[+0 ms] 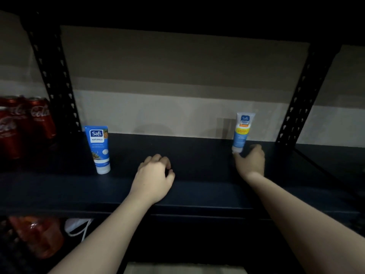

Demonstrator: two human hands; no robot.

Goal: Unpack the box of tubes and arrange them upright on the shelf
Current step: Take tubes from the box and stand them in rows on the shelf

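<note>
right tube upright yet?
Upright: the light blue tube stands cap-down on the shelf, right hand at its cap.

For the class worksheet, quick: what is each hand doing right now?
Left hand: fingers curled, holding nothing, resting on the dark shelf.
Right hand: gripping the base of the upright pale blue plastic tube.

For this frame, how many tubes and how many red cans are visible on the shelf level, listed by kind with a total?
Tubes: 2, the dark blue tube and the light blue tube held at its base by the right hand.
Red cans: at least 4; the dark left edge hides any more.
Total: at least 6.
</note>
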